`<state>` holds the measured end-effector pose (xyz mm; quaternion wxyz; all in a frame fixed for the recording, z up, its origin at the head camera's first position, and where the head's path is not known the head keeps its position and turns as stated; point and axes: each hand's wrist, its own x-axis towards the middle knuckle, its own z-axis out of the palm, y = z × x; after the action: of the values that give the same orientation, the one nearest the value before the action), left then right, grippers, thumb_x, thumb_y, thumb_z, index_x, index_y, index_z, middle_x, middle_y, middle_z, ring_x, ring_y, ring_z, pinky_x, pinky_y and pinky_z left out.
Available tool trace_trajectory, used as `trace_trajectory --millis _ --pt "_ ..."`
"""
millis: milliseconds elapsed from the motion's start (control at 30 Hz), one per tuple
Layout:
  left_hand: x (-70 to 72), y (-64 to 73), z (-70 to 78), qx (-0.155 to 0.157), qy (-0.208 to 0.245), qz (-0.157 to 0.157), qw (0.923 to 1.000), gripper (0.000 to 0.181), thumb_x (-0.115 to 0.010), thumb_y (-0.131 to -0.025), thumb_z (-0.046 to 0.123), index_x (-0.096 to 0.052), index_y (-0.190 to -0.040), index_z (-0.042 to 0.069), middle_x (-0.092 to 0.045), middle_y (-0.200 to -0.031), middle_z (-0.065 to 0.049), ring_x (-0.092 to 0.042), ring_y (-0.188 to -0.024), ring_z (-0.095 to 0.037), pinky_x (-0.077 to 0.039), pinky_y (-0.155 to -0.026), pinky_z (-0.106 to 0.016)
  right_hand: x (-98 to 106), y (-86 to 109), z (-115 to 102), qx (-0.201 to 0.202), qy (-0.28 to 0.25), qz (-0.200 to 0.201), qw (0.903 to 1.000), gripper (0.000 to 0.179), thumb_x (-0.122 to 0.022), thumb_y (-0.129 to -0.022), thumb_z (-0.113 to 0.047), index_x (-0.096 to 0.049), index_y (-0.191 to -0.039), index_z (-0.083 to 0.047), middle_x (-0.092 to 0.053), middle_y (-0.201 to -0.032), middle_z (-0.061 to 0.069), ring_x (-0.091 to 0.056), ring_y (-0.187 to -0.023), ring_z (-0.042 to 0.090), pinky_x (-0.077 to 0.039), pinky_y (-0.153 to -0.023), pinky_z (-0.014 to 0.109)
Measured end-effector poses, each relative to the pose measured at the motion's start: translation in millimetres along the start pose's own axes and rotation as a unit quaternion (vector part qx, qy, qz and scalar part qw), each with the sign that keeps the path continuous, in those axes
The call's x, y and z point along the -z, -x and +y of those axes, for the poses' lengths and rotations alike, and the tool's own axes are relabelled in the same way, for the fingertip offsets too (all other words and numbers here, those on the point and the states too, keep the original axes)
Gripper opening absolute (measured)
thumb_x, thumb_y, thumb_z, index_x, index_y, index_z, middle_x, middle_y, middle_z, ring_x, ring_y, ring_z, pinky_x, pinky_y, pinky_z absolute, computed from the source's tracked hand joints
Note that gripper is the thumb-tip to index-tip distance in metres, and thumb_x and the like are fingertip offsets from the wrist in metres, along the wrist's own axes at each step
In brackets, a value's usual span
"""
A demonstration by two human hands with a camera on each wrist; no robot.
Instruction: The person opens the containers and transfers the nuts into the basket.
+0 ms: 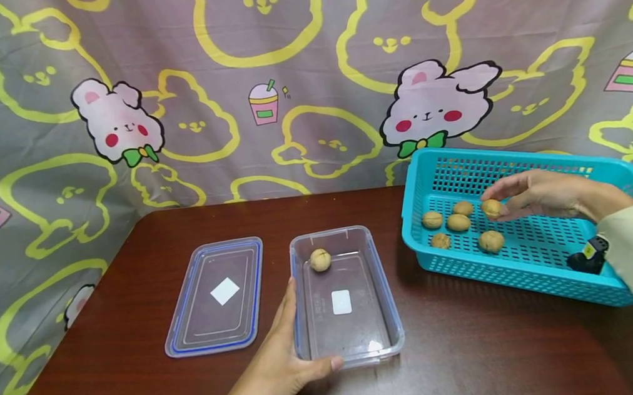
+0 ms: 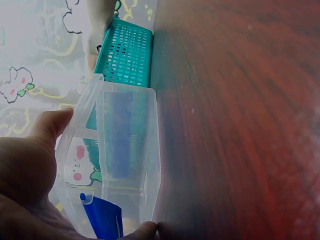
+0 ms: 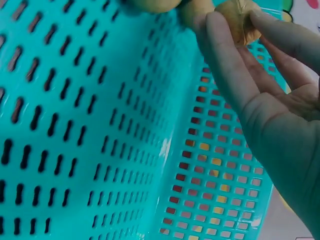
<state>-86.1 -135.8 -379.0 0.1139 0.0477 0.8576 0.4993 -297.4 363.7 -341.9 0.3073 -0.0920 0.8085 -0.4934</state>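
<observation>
My right hand is over the turquoise basket, pinching a walnut between thumb and fingertips. In the right wrist view that pinched walnut is partly cut off at the top. Several more walnuts lie on the basket floor to the left of the hand. Around the near left corner of a clear plastic container, my left hand holds its walls, thumb at the front and fingers along the left side. One walnut sits at the container's far left end.
A clear lid with a blue seal lies flat on the brown table, left of the container. Behind the table hangs a patterned cloth. The basket stands right of the container, with a gap of table between them.
</observation>
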Motion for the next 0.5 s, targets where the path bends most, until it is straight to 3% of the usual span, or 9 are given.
trace_trajectory --millis 267,500 --pt "0.1 -0.6 -0.2 -0.003 0.003 0.0 1.0 0.14 -0.096 -0.072 0.034 0.003 -0.17 0.022 -0.007 -0.178 -0.012 -0.015 -0.161 -0.037 -0.018 -0.127 -0.064 -9.2 -4.5 1.2 -0.043 0.034 0.029 0.9981 0.044 -0.065 -0.099 -0.003 -0.057 -0.142 0.003 -0.061 -0.13 -0.003 -0.07 -0.113 0.018 -0.059 -0.103 0.043" --pt "0.4 -1.2 -0.6 -0.004 0.001 0.001 1.0 0.14 -0.096 -0.072 0.036 0.003 -0.17 0.022 -0.006 -0.178 -0.012 -0.015 -0.161 -0.038 -0.018 -0.127 -0.065 -13.0 -5.2 2.3 -0.045 0.052 0.028 0.9972 0.048 -0.064 -0.099 -0.002 -0.053 -0.144 0.009 -0.057 -0.144 0.014 -0.067 -0.117 0.018 -0.06 -0.101 0.043"
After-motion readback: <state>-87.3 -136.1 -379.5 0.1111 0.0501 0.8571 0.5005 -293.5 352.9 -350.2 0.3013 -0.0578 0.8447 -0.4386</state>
